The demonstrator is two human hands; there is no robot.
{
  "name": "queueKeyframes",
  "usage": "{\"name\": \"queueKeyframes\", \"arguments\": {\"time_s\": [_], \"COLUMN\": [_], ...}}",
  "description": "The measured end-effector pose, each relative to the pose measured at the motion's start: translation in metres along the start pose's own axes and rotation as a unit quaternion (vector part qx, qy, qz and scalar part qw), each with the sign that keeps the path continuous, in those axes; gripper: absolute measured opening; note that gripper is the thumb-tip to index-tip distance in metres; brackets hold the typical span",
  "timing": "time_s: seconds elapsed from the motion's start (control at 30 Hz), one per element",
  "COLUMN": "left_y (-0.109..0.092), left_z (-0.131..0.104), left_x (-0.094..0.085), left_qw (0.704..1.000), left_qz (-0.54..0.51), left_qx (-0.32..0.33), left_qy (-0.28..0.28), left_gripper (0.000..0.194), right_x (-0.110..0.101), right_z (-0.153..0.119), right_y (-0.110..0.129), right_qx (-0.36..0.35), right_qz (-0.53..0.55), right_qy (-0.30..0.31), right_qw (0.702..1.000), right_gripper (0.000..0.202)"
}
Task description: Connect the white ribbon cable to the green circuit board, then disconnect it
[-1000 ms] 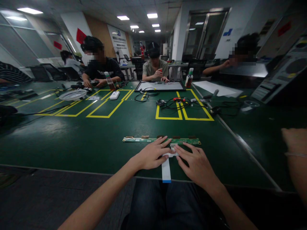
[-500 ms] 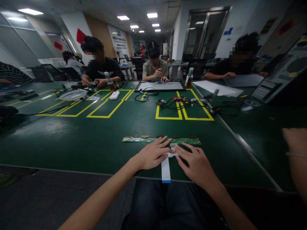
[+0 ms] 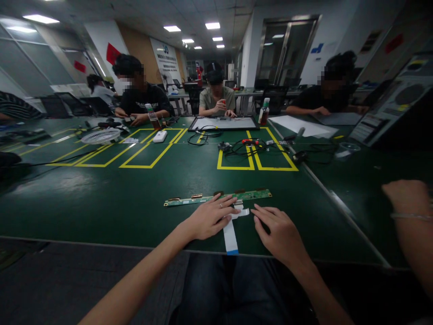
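Note:
A long, narrow green circuit board lies slightly slanted on the green table before me. From its near edge a white flat ribbon cable runs toward the table's front edge, folded partway and tipped in blue. My left hand rests with fingers spread over the board's near edge and the cable's fold, covering part of both. To the right of the fold, my right hand hovers or rests near the white cable end, fingers extended and holding nothing. Whether its fingertips touch the table I cannot tell.
Another person's forearm leans in at the right edge. Farther back lie black cables, a red-handled tool, a fan grille and a white box. Several people sit across the table; a bottle stands there.
My right hand has drawn off the cable to the right, uncovering its folded end. The board has turned slightly, its left end nearer me. My left hand stays on the cable.

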State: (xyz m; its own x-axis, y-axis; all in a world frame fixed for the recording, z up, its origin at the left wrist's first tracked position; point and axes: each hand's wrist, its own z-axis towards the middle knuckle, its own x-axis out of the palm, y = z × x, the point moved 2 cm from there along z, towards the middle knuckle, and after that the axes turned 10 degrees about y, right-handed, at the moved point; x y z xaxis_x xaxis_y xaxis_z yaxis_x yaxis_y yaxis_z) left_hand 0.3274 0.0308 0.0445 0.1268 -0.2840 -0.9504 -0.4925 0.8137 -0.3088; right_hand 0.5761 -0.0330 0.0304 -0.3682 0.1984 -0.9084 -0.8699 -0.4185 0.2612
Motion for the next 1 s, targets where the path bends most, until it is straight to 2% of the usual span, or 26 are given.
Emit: {"name": "queueKeyframes", "arguments": {"time_s": [0.13, 0.27, 0.37, 0.5, 0.6, 0.67, 0.77, 1.0], "left_y": [0.025, 0.069, 0.113, 0.17, 0.196, 0.205, 0.21, 0.203], "left_z": [-0.02, -0.065, -0.122, -0.218, -0.279, -0.305, -0.318, -0.308], "left_x": [-0.002, -0.004, -0.007, -0.014, -0.021, -0.024, -0.026, -0.023], "left_qw": [0.997, 0.983, 0.955, 0.893, 0.833, 0.802, 0.781, 0.791], "left_qz": [0.011, 0.027, 0.035, 0.026, 0.029, 0.036, 0.035, 0.047], "left_qx": [-0.074, -0.178, -0.291, -0.447, -0.547, -0.59, -0.615, -0.596], "left_qy": [-0.01, -0.028, -0.039, -0.051, -0.075, -0.091, -0.105, -0.132], "left_gripper": [0.046, 0.051, 0.057, 0.063, 0.066, 0.064, 0.062, 0.067], "right_x": [-0.002, -0.003, -0.003, -0.002, -0.001, 0.001, 0.003, 0.003], "right_z": [0.0, 0.0, 0.0, 0.0, 0.0, 0.0, 0.0, -0.001], "right_y": [0.001, 0.002, 0.003, 0.003, 0.002, 0.002, 0.001, 0.0], "right_qx": [0.0, 0.004, 0.006, 0.012, 0.017, 0.018, 0.018, 0.013], "right_qz": [0.009, 0.018, 0.022, 0.025, 0.028, 0.026, 0.021, 0.012], "right_qy": [-0.006, -0.007, -0.005, -0.006, -0.005, -0.006, -0.01, -0.003], "right_qw": [1.0, 1.0, 1.0, 1.0, 0.999, 0.999, 1.0, 1.0], "right_gripper": [0.03, 0.029, 0.029, 0.029, 0.029, 0.029, 0.03, 0.031]}}
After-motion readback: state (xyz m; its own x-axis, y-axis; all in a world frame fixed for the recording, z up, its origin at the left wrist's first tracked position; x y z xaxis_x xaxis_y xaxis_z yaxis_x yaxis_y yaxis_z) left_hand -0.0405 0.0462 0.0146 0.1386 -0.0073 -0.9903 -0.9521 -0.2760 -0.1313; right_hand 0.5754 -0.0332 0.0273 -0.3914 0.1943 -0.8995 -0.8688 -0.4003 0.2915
